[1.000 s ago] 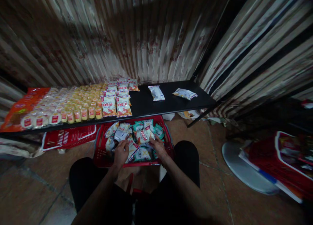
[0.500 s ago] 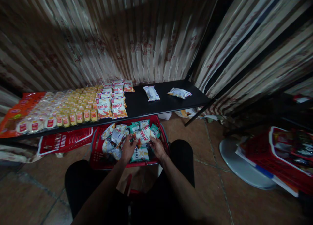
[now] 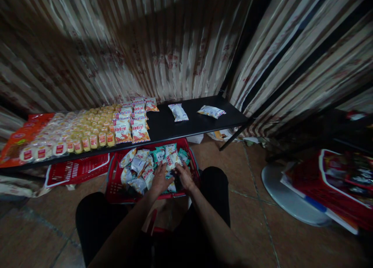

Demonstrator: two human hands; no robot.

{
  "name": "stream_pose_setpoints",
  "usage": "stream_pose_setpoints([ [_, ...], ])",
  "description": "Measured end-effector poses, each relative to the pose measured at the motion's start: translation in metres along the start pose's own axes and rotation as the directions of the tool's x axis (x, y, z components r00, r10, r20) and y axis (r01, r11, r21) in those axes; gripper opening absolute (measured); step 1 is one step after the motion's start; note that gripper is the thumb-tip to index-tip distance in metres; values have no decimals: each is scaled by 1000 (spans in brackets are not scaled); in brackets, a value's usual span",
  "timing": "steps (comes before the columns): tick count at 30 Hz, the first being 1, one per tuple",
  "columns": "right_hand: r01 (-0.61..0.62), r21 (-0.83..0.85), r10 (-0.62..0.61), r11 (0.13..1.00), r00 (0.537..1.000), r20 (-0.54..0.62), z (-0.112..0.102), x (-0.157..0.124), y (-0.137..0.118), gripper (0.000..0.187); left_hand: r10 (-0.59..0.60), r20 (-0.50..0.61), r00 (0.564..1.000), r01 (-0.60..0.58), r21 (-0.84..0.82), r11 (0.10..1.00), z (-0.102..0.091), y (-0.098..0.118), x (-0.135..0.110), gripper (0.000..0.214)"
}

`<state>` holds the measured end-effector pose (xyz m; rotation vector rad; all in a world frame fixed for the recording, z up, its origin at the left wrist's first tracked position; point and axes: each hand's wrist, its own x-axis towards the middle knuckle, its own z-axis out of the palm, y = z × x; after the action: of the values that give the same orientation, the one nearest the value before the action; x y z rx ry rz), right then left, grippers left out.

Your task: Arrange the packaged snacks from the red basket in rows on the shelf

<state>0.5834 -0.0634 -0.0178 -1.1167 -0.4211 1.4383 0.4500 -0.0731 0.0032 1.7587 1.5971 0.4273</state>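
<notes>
A red basket (image 3: 114, 186) filled with snack bags stands between my knees, and both hands reach into it. My right hand (image 3: 184, 176) pinches the lower edge of a white snack bag (image 3: 173, 159) with red print. To its left, my left hand (image 3: 159, 181) has its fingers stretched out and its thumb apart, close to that bag's lower left side; whether it touches the bag is hard to tell. Around them lie a green-and-white bag (image 3: 159, 154) and several white bags (image 3: 140, 161). The hands partly hide the bags beneath them.
The black shelf (image 3: 163, 129) in front carries upright white-and-orange snack bags (image 3: 140, 129), rows of small wrapped cakes (image 3: 93, 140), an orange package (image 3: 21, 140) and two loose bags (image 3: 178, 112). Another red basket (image 3: 78, 170) sits beneath it. At right is a filled red basket (image 3: 309, 180) by a grey round stool (image 3: 276, 194).
The white bag has turned more upright and sits slightly lower between my hands. My left hand has shifted right and spread its fingers; the right hand has moved slightly left.
</notes>
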Motion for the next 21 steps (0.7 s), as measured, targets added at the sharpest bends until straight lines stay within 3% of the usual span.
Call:
stream_pose_setpoints([
  [4,-21,29,19,999,997,74,2,0,3,59,-8,8,1000,9,-20,1000,5,-1,1,78],
  [10,-105,112,84,988,981,176,6,0,3,58,-66,-97,993,63,-31,997,9,-4,7,69],
  [15,-198,37,184,980,955,231,6,-3,-2,51,-140,-175,975,130,-65,989,10,-7,11,63],
  [21,-227,-82,241,970,916,321,6,-9,-10,45,-267,-226,937,177,-352,919,0,-10,14,54],
])
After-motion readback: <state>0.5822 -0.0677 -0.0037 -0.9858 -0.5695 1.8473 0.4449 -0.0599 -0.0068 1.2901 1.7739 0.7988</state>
